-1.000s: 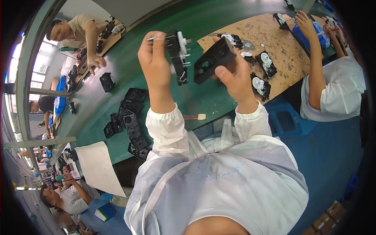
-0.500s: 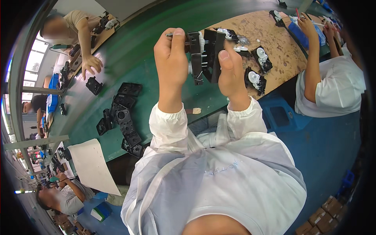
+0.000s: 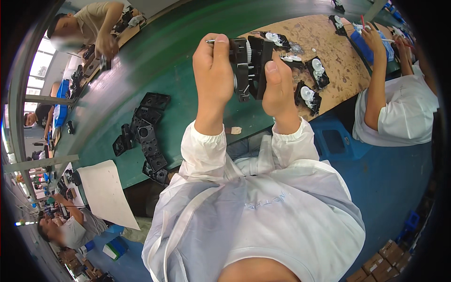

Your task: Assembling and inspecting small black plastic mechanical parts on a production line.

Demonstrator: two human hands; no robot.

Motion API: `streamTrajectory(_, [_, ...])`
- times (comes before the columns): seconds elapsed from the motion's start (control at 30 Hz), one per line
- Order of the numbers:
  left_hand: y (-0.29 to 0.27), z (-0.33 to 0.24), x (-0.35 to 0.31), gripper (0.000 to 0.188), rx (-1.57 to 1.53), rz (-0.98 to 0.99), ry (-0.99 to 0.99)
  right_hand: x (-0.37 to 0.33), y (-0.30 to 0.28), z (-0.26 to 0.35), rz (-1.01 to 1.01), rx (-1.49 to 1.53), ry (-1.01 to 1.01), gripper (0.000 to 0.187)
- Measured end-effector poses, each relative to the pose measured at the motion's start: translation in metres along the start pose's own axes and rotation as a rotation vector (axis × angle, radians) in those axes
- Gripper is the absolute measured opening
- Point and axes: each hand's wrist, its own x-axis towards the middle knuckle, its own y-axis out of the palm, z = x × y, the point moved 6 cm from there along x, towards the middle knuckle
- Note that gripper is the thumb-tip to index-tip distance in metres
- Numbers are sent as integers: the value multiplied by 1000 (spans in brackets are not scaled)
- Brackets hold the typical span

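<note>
Above the green bench my left hand (image 3: 212,82) is closed around a black plastic gear frame (image 3: 241,77), its thumb lying along the top. A white gear (image 3: 248,50) and several thin pins show on the frame's right side. A short metal tip sticks out past the fingers of that hand. My right hand (image 3: 280,91) grips a black plastic cover (image 3: 267,63), held upright facing the frame. The two parts are side by side, very close at the pins; I cannot tell whether they are joined. Fingers behind both parts are hidden.
A curved row of black housings (image 3: 149,134) lies on the bench to the left, near a white sheet (image 3: 107,190). Several black assemblies with white gears (image 3: 317,70) rest on the brown board (image 3: 340,61) at right. A blue stool (image 3: 331,136) and co-workers are around.
The cover and frame have come closer together, mainly as my left hand shifted right. Across the bench, a co-worker's hand has drawn back with a black part lifted off the surface.
</note>
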Motion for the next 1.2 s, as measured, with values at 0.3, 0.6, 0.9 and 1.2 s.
streamTrajectory(0.3, [-8, 15, -5, 25, 51, -20, -95, 1, 13, -4, 83, -27, 48, 43])
streamTrajectory(0.6, [-23, 26, -9, 25, 30, -49, -89, -2, 25, -12, 205, -140, 68, 39])
streamTrajectory(0.9, [-44, 34, -23, 28, 92, -188, -58, -12, 41, -18, 401, -341, -8, 37])
streamTrajectory(1.2, [-73, 70, -31, 27, -371, -72, -264, -4, 58, 5, 364, -305, 160, 38])
